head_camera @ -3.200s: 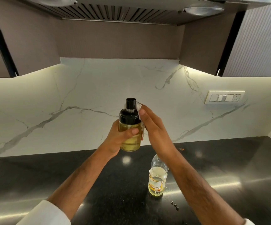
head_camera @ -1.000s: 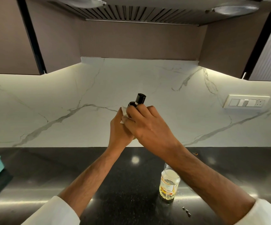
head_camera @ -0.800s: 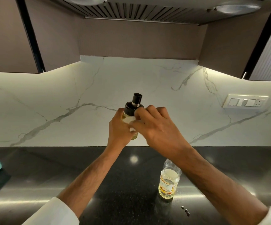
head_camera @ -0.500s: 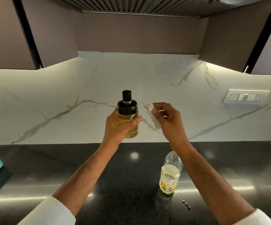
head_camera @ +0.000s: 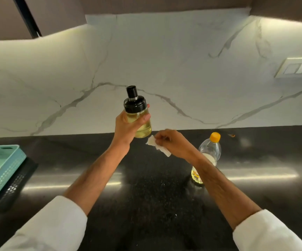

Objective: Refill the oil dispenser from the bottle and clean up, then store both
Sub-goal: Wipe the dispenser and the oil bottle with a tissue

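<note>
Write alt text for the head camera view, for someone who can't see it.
A person's left hand holds up an oil dispenser with a black cap, while the right hand pinches a white tissue just below it. A yellow-capped oil bottle stands on the black counter; a teal basket sits far left.

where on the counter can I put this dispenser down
Bare black counter lies between your forearms, bordered by the teal basket on the left and the oil bottle on the right. More lies right of the bottle. It is tightest around the bottle.

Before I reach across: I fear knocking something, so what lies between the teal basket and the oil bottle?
Head view: only the forearms cross above bare black countertop between teal basket and oil bottle.
</note>
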